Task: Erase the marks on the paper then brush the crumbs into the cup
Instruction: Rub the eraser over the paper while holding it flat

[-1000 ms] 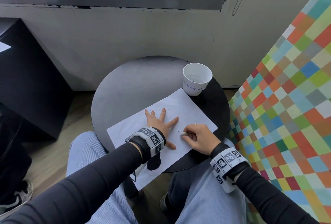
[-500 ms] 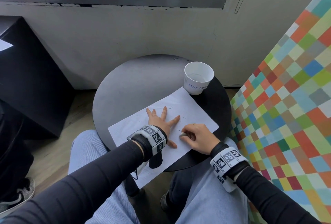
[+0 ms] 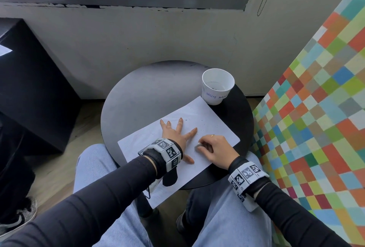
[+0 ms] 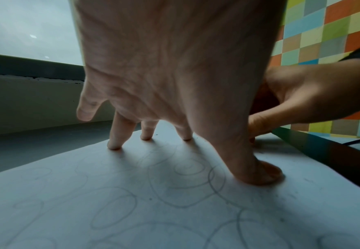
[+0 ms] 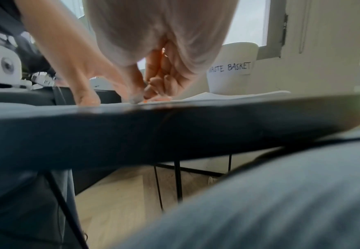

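Observation:
A white sheet of paper [image 3: 207, 120] lies on the round dark table [image 3: 142, 92], with its near corner hanging over the edge. Faint pencil loops [image 4: 187, 170] cover it, and dark crumbs [image 3: 205, 126] speckle its right part. My left hand [image 3: 175, 134] presses flat on the paper with its fingers spread [image 4: 115, 143]. Just to its right, my right hand [image 3: 212, 146] pinches a small pale eraser [image 3: 199, 144] against the sheet. The eraser [image 5: 134, 99] also shows under the curled fingers in the right wrist view. A white paper cup [image 3: 217, 86] labelled WASTE BASKET [image 5: 230, 67] stands beyond the paper's far corner.
A multicoloured checkered panel [image 3: 320, 108] rises close along the table's right side. A dark cabinet [image 3: 29, 88] stands to the left, and the wall under a window lies behind. My knees in jeans [image 3: 110, 217] sit beneath the table's near edge [image 5: 175, 121].
The right hand with the eraser has shifted slightly left, towards the left thumb. The left hand stays pressed on the paper.

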{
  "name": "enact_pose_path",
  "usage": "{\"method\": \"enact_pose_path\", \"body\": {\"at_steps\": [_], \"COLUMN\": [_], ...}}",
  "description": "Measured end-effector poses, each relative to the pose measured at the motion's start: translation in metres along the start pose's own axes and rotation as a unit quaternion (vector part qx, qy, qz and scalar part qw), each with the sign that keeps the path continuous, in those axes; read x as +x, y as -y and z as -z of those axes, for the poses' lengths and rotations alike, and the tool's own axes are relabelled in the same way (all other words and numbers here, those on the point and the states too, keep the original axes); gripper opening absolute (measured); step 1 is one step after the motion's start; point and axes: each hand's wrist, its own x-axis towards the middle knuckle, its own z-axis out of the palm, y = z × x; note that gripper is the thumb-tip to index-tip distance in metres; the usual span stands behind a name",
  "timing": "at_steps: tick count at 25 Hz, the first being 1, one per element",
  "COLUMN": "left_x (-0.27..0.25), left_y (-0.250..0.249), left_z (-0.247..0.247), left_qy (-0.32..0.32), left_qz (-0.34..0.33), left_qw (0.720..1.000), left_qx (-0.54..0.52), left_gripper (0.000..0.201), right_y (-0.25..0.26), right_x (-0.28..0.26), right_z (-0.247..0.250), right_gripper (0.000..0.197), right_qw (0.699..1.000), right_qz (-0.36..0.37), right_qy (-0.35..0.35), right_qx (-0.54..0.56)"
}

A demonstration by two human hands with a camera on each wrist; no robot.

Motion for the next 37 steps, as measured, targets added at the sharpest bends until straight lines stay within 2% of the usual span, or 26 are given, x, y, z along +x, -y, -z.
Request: {"method": "enact_pose_path", "body": {"at_steps": [3, 6, 7, 11, 13, 17, 24, 27, 30, 34, 37], "left_x": [0.000, 0.001, 0.002, 0.002, 0.004, 0.007, 0.009, 0.008, 0.004, 0.003, 0.003], "left_y": [0.000, 0.001, 0.000, 0.005, 0.008, 0.012, 0.025, 0.029, 0.024, 0.017, 0.016], "left_z": [-0.001, -0.001, -0.001, -0.002, -0.002, 0.003, -0.002, -0.010, -0.021, -0.019, -0.016], "left_qy": [0.000, 0.002, 0.002, 0.002, -0.003, 0.003, -0.019, -0.034, -0.057, -0.053, -0.045], "left_qz": [0.000, -0.001, -0.002, -0.016, -0.033, -0.086, -0.190, -0.182, -0.144, -0.129, -0.122], "left_qw": [1.000, 1.000, 1.000, 1.000, 0.999, 0.996, 0.978, 0.983, 0.987, 0.989, 0.990], "left_qx": [0.000, -0.001, 0.000, -0.010, -0.006, 0.020, 0.083, 0.017, -0.051, -0.057, -0.051], "left_gripper": [0.114, 0.114, 0.115, 0.116, 0.117, 0.120, 0.129, 0.135, 0.122, 0.122, 0.123], "right_y": [-0.010, 0.003, 0.003, -0.023, -0.033, -0.031, -0.013, -0.005, 0.000, 0.006, 0.003], "right_x": [-0.004, -0.008, -0.007, -0.002, -0.007, -0.011, -0.014, -0.010, -0.007, -0.009, -0.006], "right_z": [0.008, 0.002, 0.001, 0.017, 0.023, 0.021, 0.011, 0.003, 0.000, -0.002, 0.002], "right_gripper": [0.013, 0.010, 0.011, 0.017, 0.017, 0.018, 0.017, 0.015, 0.013, 0.013, 0.014], "right_qw": [0.999, 0.999, 1.000, 0.988, 0.983, 0.986, 0.998, 0.999, 0.999, 0.999, 1.000], "right_qz": [-0.024, 0.022, 0.018, -0.093, -0.125, -0.116, -0.028, -0.013, -0.015, 0.032, 0.005], "right_qy": [-0.022, 0.030, 0.026, -0.120, -0.133, -0.120, -0.053, -0.022, -0.010, 0.030, -0.006], "right_qx": [-0.012, -0.001, 0.001, -0.018, -0.025, -0.018, 0.002, 0.024, 0.027, 0.008, 0.005]}}
